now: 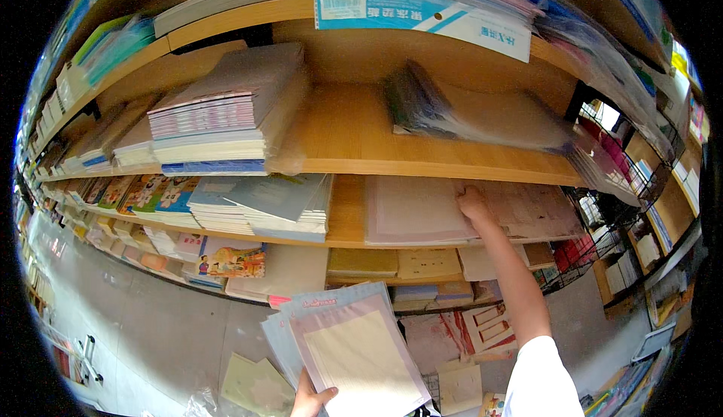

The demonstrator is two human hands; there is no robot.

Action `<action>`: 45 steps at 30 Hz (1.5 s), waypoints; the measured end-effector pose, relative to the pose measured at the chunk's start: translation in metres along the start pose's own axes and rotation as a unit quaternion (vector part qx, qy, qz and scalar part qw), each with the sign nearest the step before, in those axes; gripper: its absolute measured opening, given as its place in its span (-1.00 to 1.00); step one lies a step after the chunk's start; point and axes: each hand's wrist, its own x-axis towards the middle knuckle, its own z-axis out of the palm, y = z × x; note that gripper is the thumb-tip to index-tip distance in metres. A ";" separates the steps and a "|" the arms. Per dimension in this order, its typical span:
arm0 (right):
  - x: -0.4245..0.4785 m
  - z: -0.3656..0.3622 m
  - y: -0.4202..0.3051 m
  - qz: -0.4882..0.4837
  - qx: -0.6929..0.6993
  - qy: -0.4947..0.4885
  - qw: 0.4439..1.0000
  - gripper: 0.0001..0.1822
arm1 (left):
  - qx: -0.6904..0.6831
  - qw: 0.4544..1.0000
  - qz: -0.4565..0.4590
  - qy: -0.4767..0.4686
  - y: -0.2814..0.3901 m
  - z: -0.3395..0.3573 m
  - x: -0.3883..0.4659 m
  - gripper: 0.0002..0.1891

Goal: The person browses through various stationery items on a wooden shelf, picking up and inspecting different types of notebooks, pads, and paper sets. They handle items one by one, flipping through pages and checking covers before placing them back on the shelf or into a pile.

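Observation:
My left hand [312, 397] grips a fanned stack of flat sheets low in the view, its thumb over the front edge. The top sheet [356, 355] is cream with a pale pink border; bluish translucent sheets [282, 326] stick out behind it. My right arm reaches out to a middle shelf of a wooden bookcase. There my right hand [472, 203], fingers curled, touches the right part of a pale, pink-bordered sheet [418, 208] lying flat. To its right lies a brownish-pink flat stack [531, 208]. Whether the fingers pinch an edge is too small to tell.
One shelf up [361, 165], stacked books [209, 129] and a dark plastic-wrapped bundle [423, 106] lie. Grey-blue notebooks [277, 202] sit left of the sheet. Packaged sheets [423, 16] overhang the upper shelf. A black wire rack [610, 208] stands right; papers [254, 380] lie on the floor.

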 end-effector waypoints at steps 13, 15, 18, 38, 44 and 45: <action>-0.016 0.015 -0.016 -0.133 -0.239 0.086 0.958 -0.67 | 0.021 0.998 0.009 0.052 -0.004 0.004 -0.007 -0.35; -0.005 0.023 0.007 -0.123 -0.256 0.207 0.936 -0.66 | -0.003 0.999 0.023 0.050 0.006 0.008 -0.009 -0.39; -0.029 0.001 -0.006 -0.152 -0.201 0.197 0.947 -0.62 | -0.029 0.996 0.082 0.024 0.036 0.013 -0.006 -0.43; 0.052 0.028 0.063 -0.125 0.099 0.116 0.980 -0.63 | 0.358 0.798 0.477 0.089 0.157 0.159 0.334 -0.68; 0.018 0.036 -0.001 -0.179 -0.038 0.150 0.972 -0.68 | 0.404 0.829 0.367 0.126 0.139 0.115 0.374 -0.71; 0.020 0.043 0.017 -0.185 -0.079 0.216 0.956 -0.67 | 0.392 0.835 0.371 0.104 0.138 0.132 0.365 -0.71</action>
